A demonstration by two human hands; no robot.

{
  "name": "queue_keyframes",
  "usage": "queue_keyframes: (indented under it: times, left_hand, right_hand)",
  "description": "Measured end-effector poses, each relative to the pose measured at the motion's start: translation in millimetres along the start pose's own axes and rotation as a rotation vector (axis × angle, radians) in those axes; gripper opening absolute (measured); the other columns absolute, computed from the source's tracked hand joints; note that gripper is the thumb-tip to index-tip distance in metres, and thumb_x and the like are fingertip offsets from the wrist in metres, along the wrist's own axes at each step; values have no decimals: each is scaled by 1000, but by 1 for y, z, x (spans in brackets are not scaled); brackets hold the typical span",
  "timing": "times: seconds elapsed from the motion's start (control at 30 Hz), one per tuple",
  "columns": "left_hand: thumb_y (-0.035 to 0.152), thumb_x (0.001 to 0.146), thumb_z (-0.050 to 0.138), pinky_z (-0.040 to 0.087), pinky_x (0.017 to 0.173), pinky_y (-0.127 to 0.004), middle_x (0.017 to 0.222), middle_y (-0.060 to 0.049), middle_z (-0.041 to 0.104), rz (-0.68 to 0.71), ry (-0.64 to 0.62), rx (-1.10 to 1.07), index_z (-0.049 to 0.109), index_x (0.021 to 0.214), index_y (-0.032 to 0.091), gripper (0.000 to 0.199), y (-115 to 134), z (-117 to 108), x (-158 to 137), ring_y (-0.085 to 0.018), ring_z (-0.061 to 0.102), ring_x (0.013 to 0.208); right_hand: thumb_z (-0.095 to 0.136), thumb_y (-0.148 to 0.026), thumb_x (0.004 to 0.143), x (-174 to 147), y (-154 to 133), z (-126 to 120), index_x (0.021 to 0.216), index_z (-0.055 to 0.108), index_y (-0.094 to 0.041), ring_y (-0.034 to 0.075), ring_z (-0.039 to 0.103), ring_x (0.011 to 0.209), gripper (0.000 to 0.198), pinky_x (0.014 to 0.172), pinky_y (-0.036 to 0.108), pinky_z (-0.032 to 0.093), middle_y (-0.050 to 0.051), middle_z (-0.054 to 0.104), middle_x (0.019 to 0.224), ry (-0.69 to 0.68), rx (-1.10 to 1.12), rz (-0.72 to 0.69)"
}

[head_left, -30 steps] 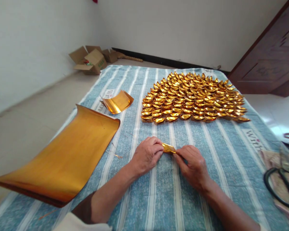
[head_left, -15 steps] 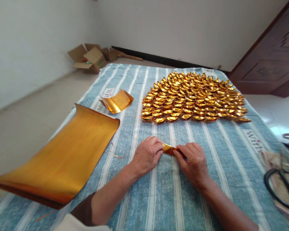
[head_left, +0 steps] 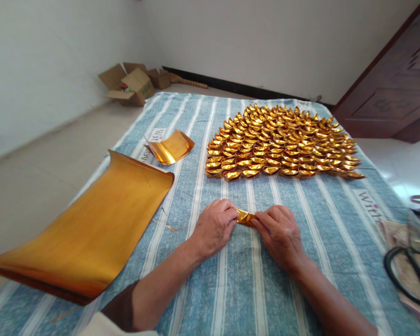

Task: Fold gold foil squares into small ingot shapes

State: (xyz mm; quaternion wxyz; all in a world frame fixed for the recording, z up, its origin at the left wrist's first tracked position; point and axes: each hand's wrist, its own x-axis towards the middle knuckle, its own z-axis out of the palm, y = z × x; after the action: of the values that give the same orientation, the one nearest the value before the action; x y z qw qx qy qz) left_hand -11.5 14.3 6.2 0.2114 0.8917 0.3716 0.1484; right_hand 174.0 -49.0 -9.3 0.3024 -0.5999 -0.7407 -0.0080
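A small folded strip of gold foil paper [head_left: 245, 217] lies low over the striped cloth, its creased middle showing between my hands. My left hand [head_left: 217, 226] pinches its left end. The right end is between the thumb and fingers of my right hand [head_left: 279, 235]. Both ends are hidden under the fingers. Beyond my hands, many folded gold paper ingots [head_left: 280, 142] stand in close rows. To the left are a large stack of gold foil sheets [head_left: 87, 224] with curled ends and a smaller curved stack of gold foil pieces [head_left: 171, 147].
A blue and white striped cloth [head_left: 196, 294] covers the table. Black-handled scissors [head_left: 411, 270] rest on a pinkish cloth [head_left: 399, 233] at the right edge. Foil scraps [head_left: 171, 228] lie near the large stack. An opened cardboard box [head_left: 131, 88] sits on the floor behind.
My right hand has shifted slightly, its fingers closer along the strip's right end. The strip's middle shows more creases. My left hand stays almost where it was.
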Motion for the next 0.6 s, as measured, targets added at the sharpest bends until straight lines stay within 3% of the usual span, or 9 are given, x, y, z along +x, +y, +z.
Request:
queue_keyframes:
  times: [0.4,0.6]
  left_hand:
    - [22,89,55,45,79,-35,94,-5,60,-87,-5,44,64,84,17,11,10,1,3,-19,54,87]
    - [19,86,58,44,79,-35,94,-4,60,-127,-33,37,64,82,17,8,12,-1,3,-20,53,89]
  right_hand:
    - [52,-24,93,2,5,-1,73,64,-20,18,45,71,24,72,33,37,3,52,66,-51,-6,-36]
    - [56,-24,91,4,4,-2,77,64,-19,18,49,72,16,69,33,37,3,56,67,-55,134,23]
